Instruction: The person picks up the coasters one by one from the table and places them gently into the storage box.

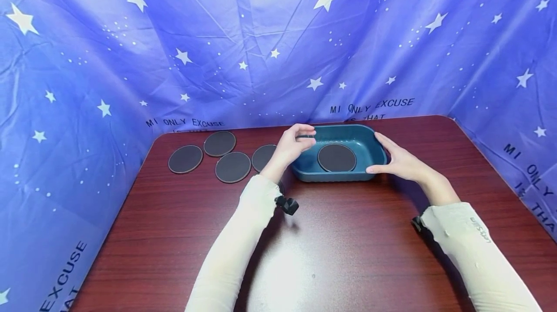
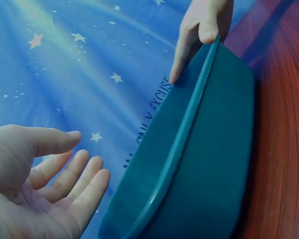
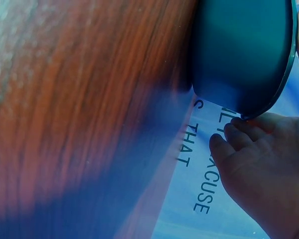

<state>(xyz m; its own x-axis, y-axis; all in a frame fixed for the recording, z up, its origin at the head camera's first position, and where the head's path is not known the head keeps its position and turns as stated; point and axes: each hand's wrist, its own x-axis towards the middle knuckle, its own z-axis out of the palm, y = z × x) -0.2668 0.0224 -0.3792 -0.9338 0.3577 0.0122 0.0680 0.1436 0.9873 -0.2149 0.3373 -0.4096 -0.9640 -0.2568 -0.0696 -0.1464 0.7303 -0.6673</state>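
A teal rectangular dish (image 1: 344,176) with rounded corners stands towards the back of the table, and one dark round coaster (image 1: 337,157) lies inside it. My right hand (image 1: 402,161) grips the dish's right end, its thumb at the near rim and its fingers round the far corner. Over the left end hovers my left hand (image 1: 293,145), fingers loosely bent and holding nothing. In the left wrist view its palm and fingers (image 2: 70,184) are apart from the dish wall. Left of it lies another coaster (image 1: 262,156), partly hidden by that hand and wrist.
Three more dark coasters lie further left: one at the front (image 1: 233,167), one behind (image 1: 219,143) and one outermost (image 1: 185,158). The reddish-brown wooden table (image 1: 330,254) meets a blue star-printed curtain (image 1: 261,36) at its back and sides.
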